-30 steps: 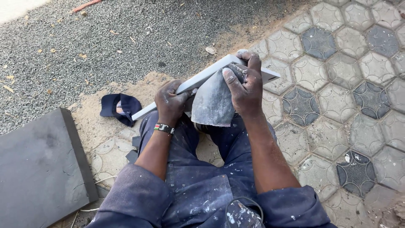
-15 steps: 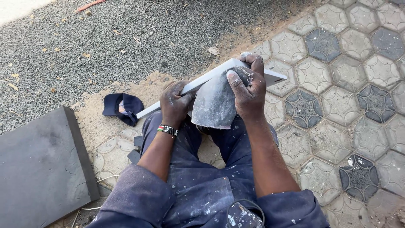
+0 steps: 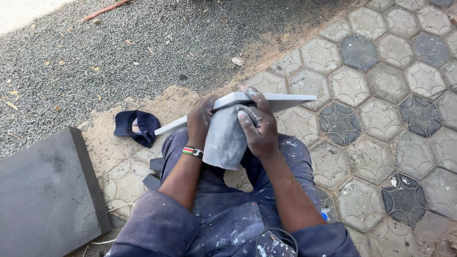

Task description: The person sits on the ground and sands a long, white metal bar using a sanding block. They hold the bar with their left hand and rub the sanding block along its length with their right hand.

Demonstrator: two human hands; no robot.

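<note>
A grey paving block (image 3: 226, 136) is held upright above my lap, its lower end over my blue work trousers. My left hand (image 3: 200, 119) grips its left side; a beaded band sits on that wrist. My right hand (image 3: 257, 124) wraps over its top and right side, dusty with grey powder. Across the block's top lies a long flat grey straightedge (image 3: 285, 101), running from the lower left to the upper right, pressed under my fingers.
Hexagonal pavers (image 3: 381, 109), light and dark, cover the ground to the right. Sand and grey gravel (image 3: 119, 52) lie ahead and left. A dark cap (image 3: 138, 126) rests on the sand. A large dark slab (image 3: 45, 190) lies at the lower left.
Both hands and the block have shifted a little toward me and to the left. The straightedge now tilts flatter across the block's top.
</note>
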